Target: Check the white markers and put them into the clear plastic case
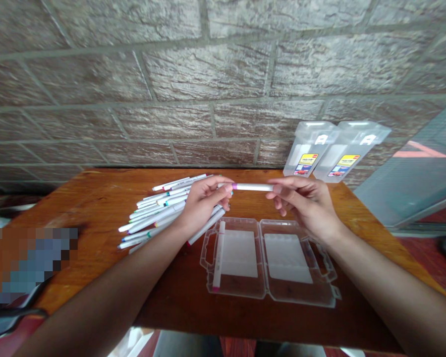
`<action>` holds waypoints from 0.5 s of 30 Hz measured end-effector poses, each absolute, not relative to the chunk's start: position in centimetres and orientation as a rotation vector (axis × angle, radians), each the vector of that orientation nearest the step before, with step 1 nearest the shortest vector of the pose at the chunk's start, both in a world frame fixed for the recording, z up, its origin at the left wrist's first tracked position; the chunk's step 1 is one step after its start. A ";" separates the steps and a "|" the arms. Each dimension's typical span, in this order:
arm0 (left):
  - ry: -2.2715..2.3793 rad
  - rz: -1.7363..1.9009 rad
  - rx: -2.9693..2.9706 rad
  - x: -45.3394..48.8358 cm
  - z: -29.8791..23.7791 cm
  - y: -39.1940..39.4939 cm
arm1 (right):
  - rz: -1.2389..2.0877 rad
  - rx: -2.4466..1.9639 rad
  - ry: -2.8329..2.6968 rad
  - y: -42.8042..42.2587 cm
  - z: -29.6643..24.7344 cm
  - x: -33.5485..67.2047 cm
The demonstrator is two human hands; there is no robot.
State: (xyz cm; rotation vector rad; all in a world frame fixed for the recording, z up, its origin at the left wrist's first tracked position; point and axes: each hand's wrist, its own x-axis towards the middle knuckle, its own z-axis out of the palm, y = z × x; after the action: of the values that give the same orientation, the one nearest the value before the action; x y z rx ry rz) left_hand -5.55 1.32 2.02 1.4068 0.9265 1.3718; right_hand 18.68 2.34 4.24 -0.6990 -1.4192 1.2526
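Note:
Between my two hands a white marker [253, 187] with a purple band is held level above the table. My left hand [209, 194] pinches its purple end, and my right hand [305, 196] grips the other end. Below them lies a clear plastic case [263, 292], opened flat with both halves facing up. One white marker with a magenta end [219, 255] rests along the left side of the case's left half. A loose pile of white markers [159, 213] with variously coloured ends spreads beside and partly behind my left hand.
Two closed translucent cases [325, 148] with yellow labels stand at the table's back right, near the brick wall [215, 74]. The wooden table [96, 208] ends close to my legs. A blurred-out patch [29, 267] covers something at the left.

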 end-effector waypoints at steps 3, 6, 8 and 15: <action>0.933 1.370 1.382 -5.6 2.0 1.3 | 1.278 -0.675 -1.418 2.3 4.4 18.8; 0.928 1.368 1.364 -5.6 2.1 1.3 | 1.294 -0.691 -1.412 2.1 4.5 18.8; 0.912 1.370 1.356 -5.6 2.1 1.3 | 1.305 -0.699 -1.408 2.0 4.6 18.8; 0.902 1.368 1.345 -5.5 2.1 1.3 | 1.347 -0.696 -1.374 2.0 4.9 18.8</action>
State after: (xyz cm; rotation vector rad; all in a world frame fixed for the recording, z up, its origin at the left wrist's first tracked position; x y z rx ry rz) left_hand -5.50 1.29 2.07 1.3453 0.9022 1.3684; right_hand 18.76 2.01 4.86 -0.6959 -1.3741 1.3471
